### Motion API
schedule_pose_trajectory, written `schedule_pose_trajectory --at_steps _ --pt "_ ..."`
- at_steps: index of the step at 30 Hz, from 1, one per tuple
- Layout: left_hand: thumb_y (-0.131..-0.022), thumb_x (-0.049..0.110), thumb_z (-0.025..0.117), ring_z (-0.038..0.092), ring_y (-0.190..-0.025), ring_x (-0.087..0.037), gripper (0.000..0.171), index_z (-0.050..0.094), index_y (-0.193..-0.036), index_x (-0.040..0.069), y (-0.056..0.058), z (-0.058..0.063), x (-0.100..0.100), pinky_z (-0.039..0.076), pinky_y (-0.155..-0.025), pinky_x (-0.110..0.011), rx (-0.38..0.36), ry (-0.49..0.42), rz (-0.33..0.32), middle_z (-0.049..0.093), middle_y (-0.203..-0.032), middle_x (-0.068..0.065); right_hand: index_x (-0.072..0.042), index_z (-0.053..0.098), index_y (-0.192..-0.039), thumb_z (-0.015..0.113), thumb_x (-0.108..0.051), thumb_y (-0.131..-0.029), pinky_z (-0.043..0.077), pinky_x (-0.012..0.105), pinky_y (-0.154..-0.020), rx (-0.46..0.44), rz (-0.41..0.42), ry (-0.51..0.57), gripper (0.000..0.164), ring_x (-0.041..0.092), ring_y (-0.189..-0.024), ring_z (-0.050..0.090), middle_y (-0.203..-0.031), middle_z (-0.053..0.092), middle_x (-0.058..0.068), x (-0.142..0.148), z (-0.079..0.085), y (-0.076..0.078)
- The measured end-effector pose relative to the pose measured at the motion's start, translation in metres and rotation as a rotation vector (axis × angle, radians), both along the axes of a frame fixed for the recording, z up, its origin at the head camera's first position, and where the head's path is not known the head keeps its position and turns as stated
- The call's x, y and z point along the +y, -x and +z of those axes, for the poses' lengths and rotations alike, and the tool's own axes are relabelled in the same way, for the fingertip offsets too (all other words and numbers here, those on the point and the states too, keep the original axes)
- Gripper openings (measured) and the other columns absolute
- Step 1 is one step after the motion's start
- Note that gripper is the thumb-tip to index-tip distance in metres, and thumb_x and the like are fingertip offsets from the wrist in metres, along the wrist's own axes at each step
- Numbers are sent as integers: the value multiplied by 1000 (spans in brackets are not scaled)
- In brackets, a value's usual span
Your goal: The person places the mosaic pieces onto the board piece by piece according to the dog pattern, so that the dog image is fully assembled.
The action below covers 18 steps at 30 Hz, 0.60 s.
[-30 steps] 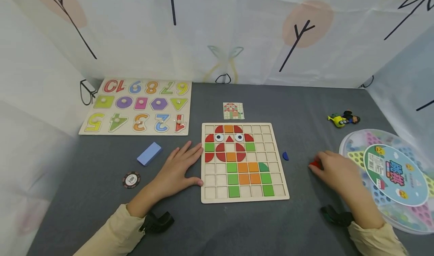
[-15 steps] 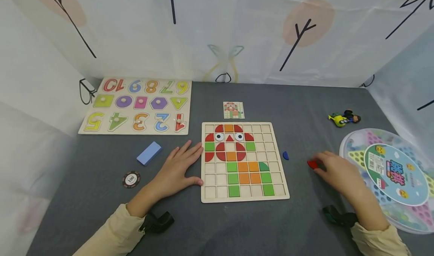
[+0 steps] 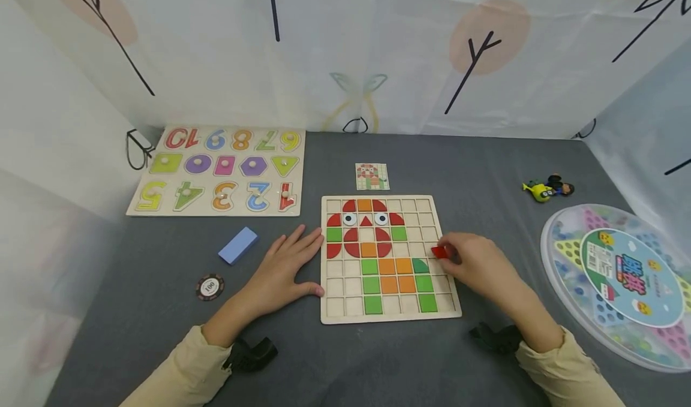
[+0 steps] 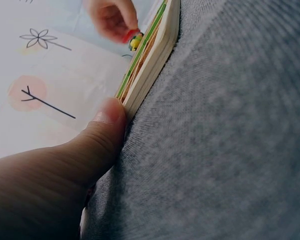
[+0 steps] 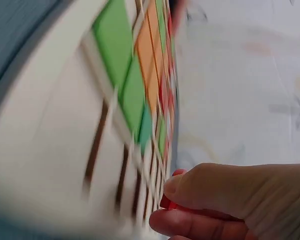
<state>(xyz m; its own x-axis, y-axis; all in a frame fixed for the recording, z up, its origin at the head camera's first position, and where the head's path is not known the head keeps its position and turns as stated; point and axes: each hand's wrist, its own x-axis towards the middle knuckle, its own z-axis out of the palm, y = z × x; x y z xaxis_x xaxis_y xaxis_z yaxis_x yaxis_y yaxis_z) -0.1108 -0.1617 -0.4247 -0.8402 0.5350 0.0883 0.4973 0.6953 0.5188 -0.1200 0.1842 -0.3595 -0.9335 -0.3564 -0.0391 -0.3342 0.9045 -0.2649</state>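
Note:
The wooden grid board (image 3: 330, 305) holds red, orange and green tiles and two eye tiles. Along its left edge lies my left hand (image 3: 284, 267), fingers spread and thumb touching the side; the left wrist view shows that thumb (image 4: 102, 132) against the board's edge. My right hand (image 3: 486, 269) pinches a small red tile (image 3: 439, 252) between thumb and fingertips at the board's right edge. In the right wrist view, the red tile (image 5: 166, 202) is partly hidden by the thumb, close to several bare cells. Its exact shape is unclear.
A pattern card (image 3: 372, 177) lies behind the board. At the left are a number puzzle (image 3: 216, 182), a blue block (image 3: 238, 245) and a poker chip (image 3: 209, 287). To the right are a round clear box (image 3: 561, 299) and small toy figures (image 3: 545, 189).
My right hand has moved left from beside the round box to the board, carrying the red tile. The blue piece there is now hidden behind it. The left hand stays put.

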Motion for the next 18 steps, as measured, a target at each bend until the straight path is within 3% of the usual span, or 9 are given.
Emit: schedule_pose_trajectory --at_steps 3,8,18 --pt "-68 56 64 8 -136 -25 93 25 -142 14 0 -1 -1 6 -105 -51 9 -2 0 20 -147 1 -9 64 -91 70 -13 -74 37 23 -52 -1 49 5 19 10 -60 44 -72 56 -2 -25 -2 5" --pt "-69 57 62 6 -137 -23 93 23 -142 16 0 -3 0 5 -106 -49 0 17 4 18 -148 4 -11 65 -89 70 -18 -74 35 23 -49 26 58 -31 17 11 -58 43 -65 51 -5 -48 -4 12" --pt "-68 56 64 8 -136 -25 93 25 -142 14 0 -1 0 7 -104 -51 12 -3 6 21 -147 1 -13 67 -89 70 -23 -74 34 24 -46 67 53 -130 18 11 -56 44 -62 52 -7 -60 -8 15"
